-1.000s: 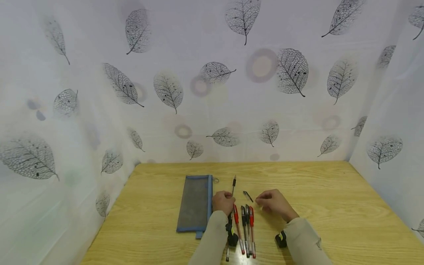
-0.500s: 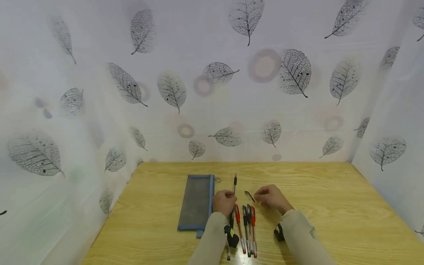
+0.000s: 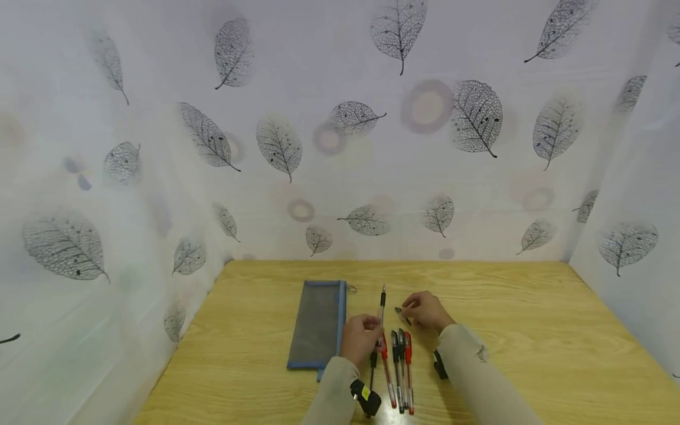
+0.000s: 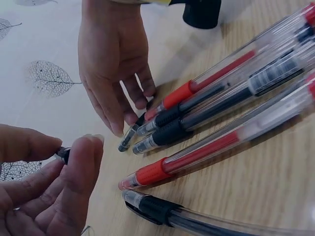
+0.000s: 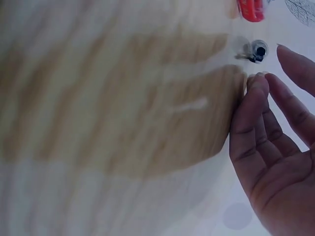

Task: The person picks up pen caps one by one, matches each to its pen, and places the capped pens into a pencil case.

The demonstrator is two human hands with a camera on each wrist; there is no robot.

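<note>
An uncapped pen with a black grip points its tip away from me. My left hand pinches it between thumb and finger; in the left wrist view the pen's dark end shows between the fingertips. A small clear-and-black pen cap lies on the table to the right of that pen. My right hand is beside the cap, fingers loosely bent. From the right wrist view, the thumb and fingers stand apart with nothing visibly gripped; whether a fingertip touches the cap I cannot tell.
Several capped pens lie side by side near me, with red pens and black pens among them. A grey mesh pouch with blue edging lies to the left on the wooden table. Leaf-patterned sheets stand around the table.
My left hand has shifted slightly toward me and rolled, drawing the pen with it. My right hand has moved left and forward, closer to the cap. The cap and other pens look unmoved.
</note>
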